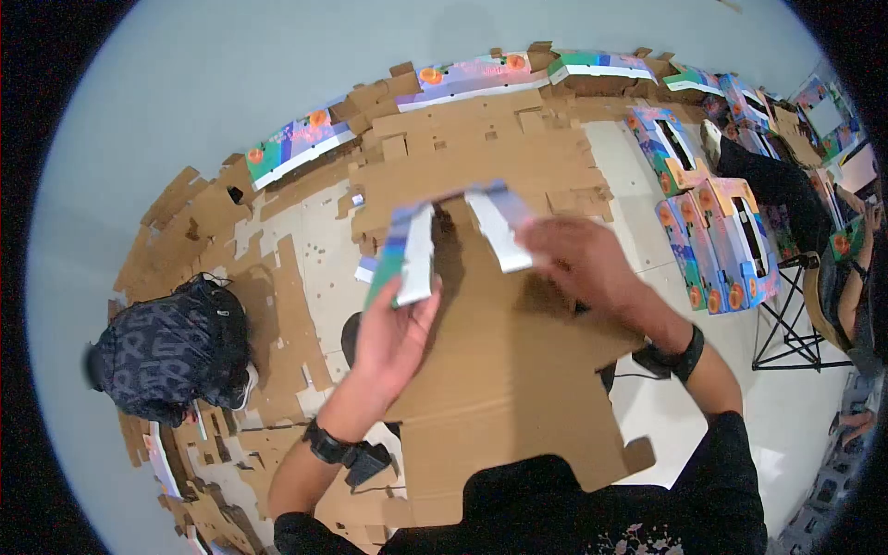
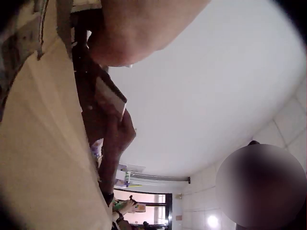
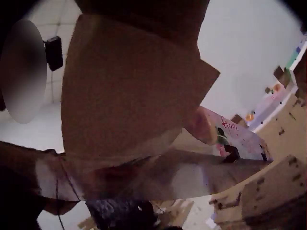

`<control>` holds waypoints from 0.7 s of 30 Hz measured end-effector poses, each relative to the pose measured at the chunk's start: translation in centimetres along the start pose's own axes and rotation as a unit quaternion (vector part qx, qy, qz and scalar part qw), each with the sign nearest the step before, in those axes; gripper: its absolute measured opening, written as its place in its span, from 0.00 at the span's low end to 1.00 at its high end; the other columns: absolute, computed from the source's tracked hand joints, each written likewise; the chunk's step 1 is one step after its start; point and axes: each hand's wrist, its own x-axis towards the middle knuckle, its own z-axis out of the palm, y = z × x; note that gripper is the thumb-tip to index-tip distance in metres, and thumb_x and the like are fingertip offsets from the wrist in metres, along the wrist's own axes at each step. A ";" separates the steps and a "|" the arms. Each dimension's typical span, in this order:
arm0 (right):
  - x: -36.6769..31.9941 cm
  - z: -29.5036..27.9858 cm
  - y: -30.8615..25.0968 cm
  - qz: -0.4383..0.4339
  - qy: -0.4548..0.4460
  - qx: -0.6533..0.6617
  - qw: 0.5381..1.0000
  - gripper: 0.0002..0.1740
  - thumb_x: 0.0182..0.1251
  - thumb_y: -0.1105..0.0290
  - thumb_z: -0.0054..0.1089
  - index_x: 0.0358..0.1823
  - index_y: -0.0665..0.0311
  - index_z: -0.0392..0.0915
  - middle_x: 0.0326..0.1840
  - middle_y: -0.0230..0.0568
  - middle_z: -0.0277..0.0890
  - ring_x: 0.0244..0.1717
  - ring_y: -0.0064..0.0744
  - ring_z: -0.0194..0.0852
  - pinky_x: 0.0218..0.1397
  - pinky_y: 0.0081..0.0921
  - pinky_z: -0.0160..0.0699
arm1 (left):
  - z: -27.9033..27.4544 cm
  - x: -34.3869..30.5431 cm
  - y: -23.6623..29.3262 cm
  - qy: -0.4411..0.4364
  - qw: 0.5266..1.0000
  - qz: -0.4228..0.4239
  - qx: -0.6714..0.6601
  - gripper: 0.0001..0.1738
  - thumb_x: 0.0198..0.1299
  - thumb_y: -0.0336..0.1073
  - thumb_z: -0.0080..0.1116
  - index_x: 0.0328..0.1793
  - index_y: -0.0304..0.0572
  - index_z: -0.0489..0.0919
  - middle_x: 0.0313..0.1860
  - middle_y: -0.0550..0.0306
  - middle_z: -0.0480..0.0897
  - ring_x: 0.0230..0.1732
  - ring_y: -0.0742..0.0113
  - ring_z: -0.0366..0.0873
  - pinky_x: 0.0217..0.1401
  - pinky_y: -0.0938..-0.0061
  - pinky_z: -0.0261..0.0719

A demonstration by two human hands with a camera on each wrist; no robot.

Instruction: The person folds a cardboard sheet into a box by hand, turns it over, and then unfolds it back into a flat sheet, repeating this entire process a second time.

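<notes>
A partly folded printed cardboard box (image 1: 499, 227) is between my two hands, its white-edged side panels standing toward me, green and purple on the outside. My left hand (image 1: 393, 338) grips the left panel (image 1: 418, 254) at its near end, thumb on the white strip. On the other side my right hand (image 1: 583, 268), blurred, holds the right panel near its lower end. In the right wrist view a brown flap (image 3: 129, 86) fills the middle, and fingers (image 3: 204, 127) lie against the pink printed side (image 3: 240, 136). The left wrist view shows the right hand (image 2: 117, 139) beyond the brown cardboard.
Under the hands lies a large brown cardboard sheet (image 1: 499, 398). Finished-looking printed boxes (image 1: 731, 240) stand at the right, near a folding stool (image 1: 791, 324). More printed pieces (image 1: 472, 79) line the wall. A dark backpack-like bundle (image 1: 176, 351) sits at the left.
</notes>
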 end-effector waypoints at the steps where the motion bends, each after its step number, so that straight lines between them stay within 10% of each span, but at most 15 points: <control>1: -1.8 1.2 -0.2 -0.006 -0.028 -0.007 1.000 0.20 0.65 0.66 0.68 0.59 0.54 0.84 0.61 0.36 0.85 0.61 0.42 0.82 0.63 0.40 0.82 | -2.1 0.1 -1.2 0.020 0.999 -0.024 -0.009 0.21 0.75 0.32 0.54 0.69 0.27 0.68 0.64 0.40 0.77 0.66 0.45 0.78 0.73 0.59 0.83; 11: -12.2 8.7 -1.9 0.074 -0.112 0.028 0.991 0.21 0.65 0.65 0.66 0.60 0.58 0.80 0.64 0.39 0.81 0.64 0.47 0.79 0.66 0.42 0.80 | -12.1 1.5 -9.9 0.110 0.991 -0.070 0.020 0.21 0.74 0.32 0.58 0.68 0.31 0.70 0.62 0.44 0.79 0.64 0.47 0.80 0.72 0.61 0.83; 19: -14.4 4.9 -4.6 0.260 -0.139 0.092 0.951 0.45 0.63 0.54 0.76 0.76 0.64 0.64 0.75 0.55 0.68 0.71 0.58 0.70 0.74 0.44 0.73 | -12.0 -5.4 -6.9 -0.006 0.959 -0.117 0.258 0.28 0.70 0.37 0.64 0.71 0.33 0.71 0.65 0.44 0.78 0.68 0.51 0.75 0.76 0.60 0.72; 21: -16.9 3.3 -5.1 0.371 -0.171 0.126 0.904 0.47 0.63 0.54 0.76 0.78 0.64 0.61 0.76 0.58 0.66 0.72 0.58 0.69 0.75 0.43 0.71 | -11.8 -8.7 -4.3 -0.061 0.716 0.134 0.682 0.34 0.66 0.35 0.67 0.74 0.33 0.67 0.67 0.41 0.75 0.71 0.47 0.71 0.77 0.57 0.69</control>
